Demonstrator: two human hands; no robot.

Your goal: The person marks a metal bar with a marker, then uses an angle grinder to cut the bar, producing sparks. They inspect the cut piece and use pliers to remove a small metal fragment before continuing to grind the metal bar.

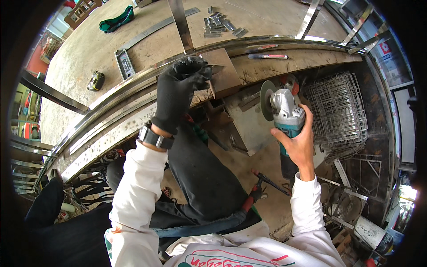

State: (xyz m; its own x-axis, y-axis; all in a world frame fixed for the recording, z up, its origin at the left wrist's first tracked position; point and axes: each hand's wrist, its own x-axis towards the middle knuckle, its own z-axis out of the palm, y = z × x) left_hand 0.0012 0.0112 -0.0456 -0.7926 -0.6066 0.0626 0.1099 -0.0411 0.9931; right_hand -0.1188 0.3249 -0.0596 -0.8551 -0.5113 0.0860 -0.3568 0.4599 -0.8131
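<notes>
My left hand (178,86), in a black glove, is closed with its fingertips pinched on a small dark metal piece (217,69). The piece juts to the right over a brown block (226,76) at the edge of the workbench. Most of it is hidden by the glove. In my bare right hand (299,144) is a teal and grey angle grinder (287,116), gripped round its body. Its thin disc (267,100) stands upright, to the right of the block and apart from it. I cannot tell whether the disc is spinning.
Polished metal bars (179,26) form a frame across the workbench (151,26). On it lie small metal plates (219,22), a tape measure (95,81), a level (125,64), a marker (268,56) and a green pouch (116,20). A wire rack (340,111) stands at right.
</notes>
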